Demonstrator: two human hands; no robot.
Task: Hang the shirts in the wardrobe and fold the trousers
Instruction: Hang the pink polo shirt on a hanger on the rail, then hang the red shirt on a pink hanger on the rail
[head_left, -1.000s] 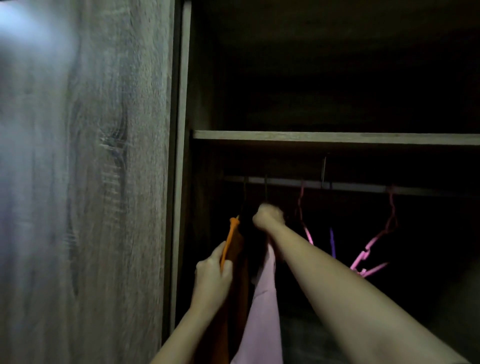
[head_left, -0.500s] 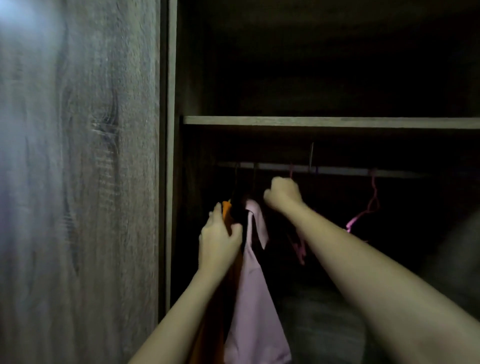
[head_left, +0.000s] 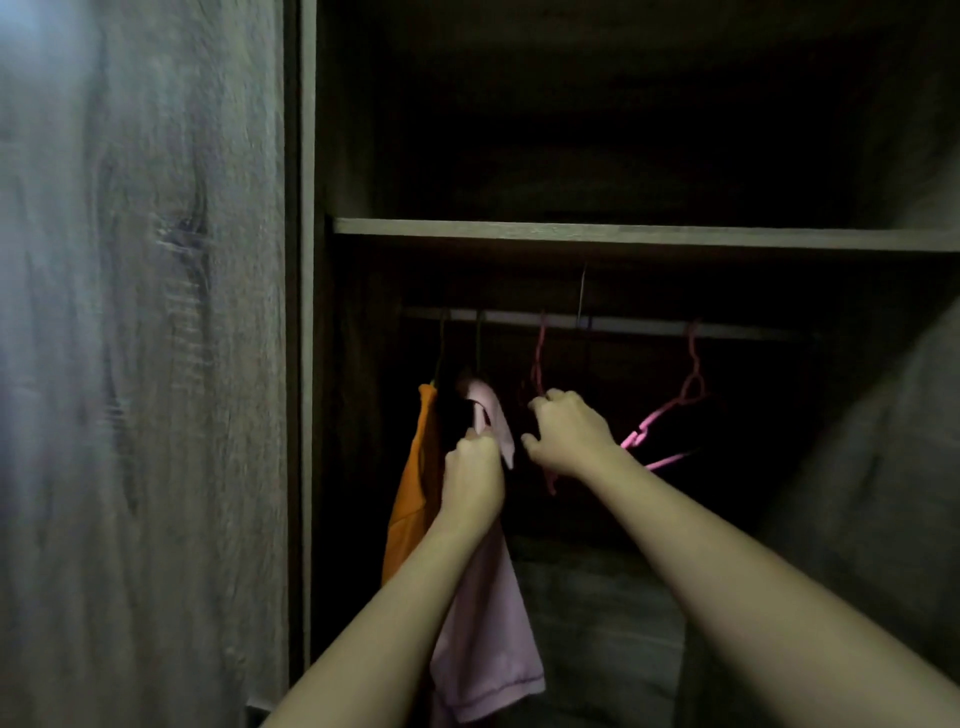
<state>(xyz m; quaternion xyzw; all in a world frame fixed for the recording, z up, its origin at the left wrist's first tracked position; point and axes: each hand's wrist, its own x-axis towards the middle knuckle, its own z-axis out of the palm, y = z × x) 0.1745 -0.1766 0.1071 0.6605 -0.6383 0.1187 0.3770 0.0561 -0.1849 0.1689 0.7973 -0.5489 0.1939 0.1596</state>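
Inside the dark wardrobe a metal rail (head_left: 623, 323) runs under a shelf. An orange shirt (head_left: 413, 499) hangs at the rail's left end. Beside it hangs a pale pink shirt (head_left: 488, 623) on a thin hanger. My left hand (head_left: 470, 478) is closed on the pink shirt near its collar. My right hand (head_left: 569, 434) is just to the right of it, fingers curled around an empty pink hanger (head_left: 537, 369) that hangs from the rail. A second empty pink hanger (head_left: 670, 410) hangs further right.
The wood-grain wardrobe door (head_left: 140, 364) stands open at the left, close to my left arm. A shelf board (head_left: 623, 234) lies above the rail. Another wood panel (head_left: 883, 493) closes in at the right. The wardrobe floor is dim.
My left hand has moved from the orange shirt to the pink shirt's collar. My right hand has let go of the pink shirt's hanger and come down to the empty pink hanger.
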